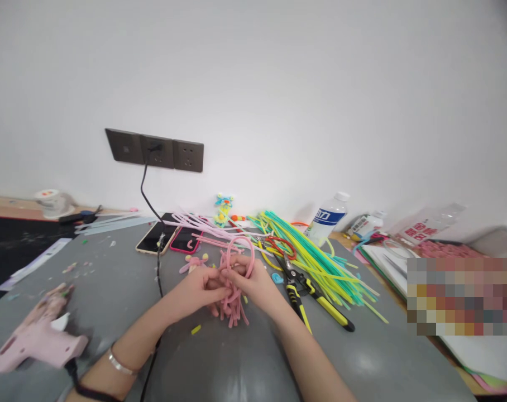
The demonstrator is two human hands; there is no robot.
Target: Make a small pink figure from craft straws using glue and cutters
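Observation:
Both my hands meet over the grey table, pinched on a bundle of pink pipe cleaners. My left hand grips the bundle from the left, fingers curled. My right hand holds it from the right, with pink loops arching over its fingers. The loose pink ends hang down toward me.
A pink glue gun lies at the left. Yellow-handled cutters lie right of my hands. Green and yellow pipe cleaners, two phones, a water bottle and a black cable to the wall socket sit behind.

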